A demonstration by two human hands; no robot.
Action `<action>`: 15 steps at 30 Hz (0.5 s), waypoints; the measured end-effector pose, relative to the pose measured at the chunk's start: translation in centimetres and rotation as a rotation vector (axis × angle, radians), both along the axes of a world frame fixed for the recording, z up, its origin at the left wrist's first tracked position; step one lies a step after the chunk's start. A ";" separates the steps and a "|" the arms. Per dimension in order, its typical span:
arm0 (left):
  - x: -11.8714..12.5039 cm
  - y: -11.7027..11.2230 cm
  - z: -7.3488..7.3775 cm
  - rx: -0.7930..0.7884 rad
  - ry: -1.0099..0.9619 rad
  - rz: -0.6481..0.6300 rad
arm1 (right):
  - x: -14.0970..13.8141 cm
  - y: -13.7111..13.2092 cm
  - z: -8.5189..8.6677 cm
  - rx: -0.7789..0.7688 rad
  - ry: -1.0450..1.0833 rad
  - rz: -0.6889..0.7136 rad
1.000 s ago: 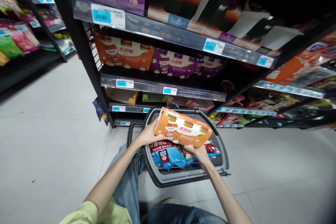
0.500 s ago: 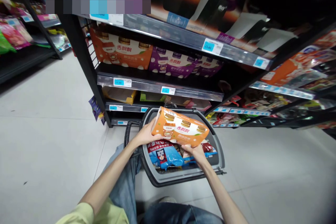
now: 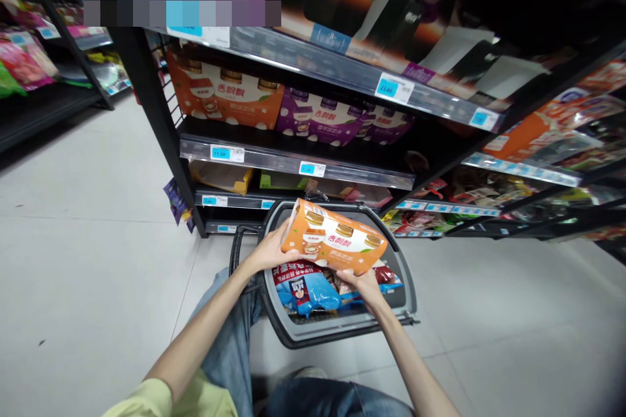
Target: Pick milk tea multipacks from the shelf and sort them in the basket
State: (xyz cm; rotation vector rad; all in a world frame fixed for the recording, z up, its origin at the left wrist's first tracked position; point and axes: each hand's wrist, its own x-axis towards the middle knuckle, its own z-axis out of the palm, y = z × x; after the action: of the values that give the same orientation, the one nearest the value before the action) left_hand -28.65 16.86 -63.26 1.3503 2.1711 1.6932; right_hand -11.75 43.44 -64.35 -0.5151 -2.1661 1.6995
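An orange and white carton of milk tea cups [image 3: 337,241] is held tilted over the grey and black shopping basket [image 3: 342,329]. My left hand [image 3: 268,249] grips its left end, thumb along the front. At the lower right edge of the carton, my right hand [image 3: 359,283] is closed on it from below. Beneath the carton, a blue and red bag [image 3: 313,293] with a Quaker label lies in the basket. Another red and blue package [image 3: 388,277] is partly hidden at the basket's right side.
Ahead, a shelf [image 3: 293,159] holds orange cartons [image 3: 235,101] and purple cartons [image 3: 323,117]. Above it is a shelf of dark boxes [image 3: 372,6]. A purple packet [image 3: 177,205] hangs at the shelf's left post. Pale floor tiles [image 3: 98,260] extend on both sides.
Almost nothing differs. The view has shifted very slightly, and both hands keep their hold on the carton over the basket.
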 end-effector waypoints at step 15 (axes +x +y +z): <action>-0.1 0.2 -0.6 -0.031 -0.007 0.011 | 0.0 0.7 -0.6 0.041 0.025 0.021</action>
State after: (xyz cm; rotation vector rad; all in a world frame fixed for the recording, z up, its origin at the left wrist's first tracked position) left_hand -28.80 17.03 -63.83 1.3249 2.1952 1.6591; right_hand -11.74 44.17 -64.92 -0.4596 -2.1912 1.6597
